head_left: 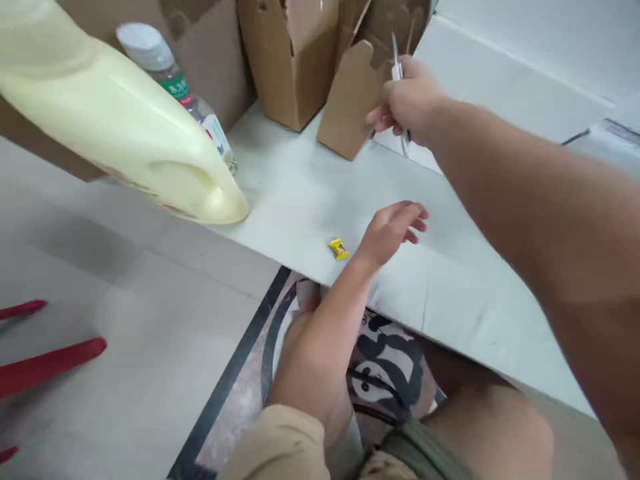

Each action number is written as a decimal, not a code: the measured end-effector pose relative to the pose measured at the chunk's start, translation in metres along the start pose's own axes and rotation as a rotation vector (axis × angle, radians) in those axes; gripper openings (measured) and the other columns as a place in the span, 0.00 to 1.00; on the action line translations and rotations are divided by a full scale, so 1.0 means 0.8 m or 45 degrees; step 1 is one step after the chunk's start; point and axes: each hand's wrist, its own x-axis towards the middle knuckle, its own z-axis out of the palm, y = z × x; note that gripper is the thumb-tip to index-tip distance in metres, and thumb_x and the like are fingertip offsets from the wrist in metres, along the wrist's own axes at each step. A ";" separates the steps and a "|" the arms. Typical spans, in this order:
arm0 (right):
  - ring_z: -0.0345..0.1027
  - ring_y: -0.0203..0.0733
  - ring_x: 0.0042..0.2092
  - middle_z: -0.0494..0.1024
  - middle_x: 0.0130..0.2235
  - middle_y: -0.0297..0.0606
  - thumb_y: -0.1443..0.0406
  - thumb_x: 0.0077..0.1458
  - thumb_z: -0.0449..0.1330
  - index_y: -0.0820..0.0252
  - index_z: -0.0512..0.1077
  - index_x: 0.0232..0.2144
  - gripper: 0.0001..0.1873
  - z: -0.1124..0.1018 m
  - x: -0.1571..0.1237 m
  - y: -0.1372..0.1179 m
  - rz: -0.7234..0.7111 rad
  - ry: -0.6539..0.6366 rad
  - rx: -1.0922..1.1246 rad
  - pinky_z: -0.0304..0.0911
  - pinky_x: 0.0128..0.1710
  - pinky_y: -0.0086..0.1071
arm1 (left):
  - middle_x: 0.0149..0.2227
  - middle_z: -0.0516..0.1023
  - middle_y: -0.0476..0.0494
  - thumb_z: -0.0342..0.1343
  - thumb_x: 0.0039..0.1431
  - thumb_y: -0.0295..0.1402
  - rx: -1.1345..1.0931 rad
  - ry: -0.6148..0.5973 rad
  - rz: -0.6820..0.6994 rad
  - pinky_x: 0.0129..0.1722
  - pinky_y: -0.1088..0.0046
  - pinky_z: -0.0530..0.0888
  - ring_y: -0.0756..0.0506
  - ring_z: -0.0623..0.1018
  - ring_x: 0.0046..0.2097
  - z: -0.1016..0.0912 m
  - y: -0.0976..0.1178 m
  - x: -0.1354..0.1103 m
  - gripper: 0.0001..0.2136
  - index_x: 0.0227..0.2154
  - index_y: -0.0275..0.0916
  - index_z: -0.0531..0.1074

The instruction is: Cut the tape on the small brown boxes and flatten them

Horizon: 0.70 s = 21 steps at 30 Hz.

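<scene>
My left hand (393, 230) rests on a white table (300, 193), its fingers loosely stretched out and holding nothing. A small yellow wrapped candy (339, 249) lies just to its left, near the table's front edge. My right hand (410, 100) is raised at the back, closed around a thin silver tool (397, 67) that looks like a pen or tweezers. It hovers beside a small brown cardboard box (350, 100).
A large cream plastic jug (115, 127) lies tilted at the left, with a clear water bottle (175, 80) behind it. Open cardboard boxes (295, 60) stand along the back. Red chair legs (45, 363) show on the floor at lower left.
</scene>
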 end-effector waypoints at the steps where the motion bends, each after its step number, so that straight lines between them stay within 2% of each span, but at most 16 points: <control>1: 0.67 0.27 0.17 0.80 0.28 0.32 0.78 0.58 0.45 0.70 0.61 0.58 0.26 -0.004 -0.001 0.004 -0.004 -0.001 0.077 0.42 0.21 0.21 | 0.27 0.74 0.51 0.52 0.65 0.37 -0.012 0.025 0.020 0.31 0.77 0.68 0.55 0.71 0.26 0.000 0.002 0.001 0.12 0.30 0.36 0.74; 4: 0.67 0.25 0.17 0.77 0.28 0.28 0.78 0.59 0.46 0.72 0.65 0.49 0.18 -0.019 -0.010 0.020 -0.007 0.086 0.265 0.39 0.21 0.20 | 0.26 0.72 0.51 0.52 0.65 0.35 -0.019 0.194 0.123 0.31 0.77 0.68 0.54 0.71 0.26 -0.004 0.006 0.002 0.12 0.28 0.37 0.72; 7: 0.58 0.22 0.14 0.74 0.25 0.26 0.78 0.58 0.48 0.68 0.67 0.39 0.10 -0.043 -0.039 0.050 0.000 0.317 0.387 0.37 0.19 0.21 | 0.23 0.68 0.52 0.52 0.66 0.35 0.016 0.516 0.296 0.32 0.76 0.69 0.53 0.70 0.27 -0.014 0.006 0.001 0.13 0.26 0.38 0.69; 10: 0.55 0.25 0.13 0.71 0.19 0.26 0.77 0.56 0.50 0.62 0.66 0.31 0.09 -0.079 -0.095 0.098 -0.010 0.538 0.528 0.37 0.16 0.21 | 0.28 0.71 0.49 0.55 0.65 0.40 0.126 0.851 0.558 0.39 0.73 0.72 0.50 0.74 0.34 -0.028 0.000 0.004 0.12 0.28 0.40 0.69; 12: 0.55 0.27 0.14 0.68 0.16 0.26 0.76 0.50 0.52 0.60 0.66 0.27 0.09 -0.107 -0.148 0.136 -0.049 0.692 0.631 0.39 0.14 0.21 | 0.39 0.77 0.45 0.57 0.64 0.46 0.186 0.949 0.740 0.48 0.69 0.73 0.47 0.76 0.44 -0.033 -0.005 0.007 0.13 0.35 0.41 0.71; 14: 0.54 0.31 0.13 0.65 0.15 0.28 0.73 0.38 0.56 0.58 0.67 0.20 0.05 -0.134 -0.210 0.175 -0.104 0.803 0.703 0.39 0.10 0.25 | 0.49 0.78 0.43 0.56 0.63 0.53 0.252 0.851 0.879 0.56 0.64 0.71 0.44 0.76 0.53 -0.030 -0.011 0.011 0.18 0.42 0.43 0.73; 16: 0.53 0.33 0.13 0.65 0.14 0.31 0.68 0.30 0.58 0.57 0.71 0.17 0.04 -0.155 -0.273 0.209 -0.124 0.871 0.676 0.40 0.09 0.28 | 0.51 0.78 0.42 0.52 0.63 0.57 0.333 0.594 0.976 0.58 0.62 0.70 0.43 0.76 0.56 -0.019 -0.015 0.012 0.22 0.45 0.44 0.74; 19: 0.50 0.32 0.13 0.62 0.14 0.35 0.65 0.27 0.57 0.55 0.73 0.13 0.04 -0.171 -0.353 0.250 -0.051 1.224 0.598 0.35 0.12 0.28 | 0.45 0.82 0.43 0.48 0.66 0.55 0.411 0.197 1.012 0.56 0.62 0.73 0.43 0.80 0.52 0.011 -0.019 0.005 0.23 0.38 0.43 0.78; 21: 0.49 0.32 0.14 0.62 0.14 0.36 0.63 0.29 0.59 0.55 0.75 0.13 0.05 -0.174 -0.390 0.272 0.052 1.347 0.546 0.37 0.14 0.29 | 0.39 0.84 0.43 0.47 0.68 0.53 0.426 0.012 0.965 0.51 0.63 0.76 0.44 0.82 0.46 0.032 -0.024 -0.001 0.23 0.33 0.42 0.79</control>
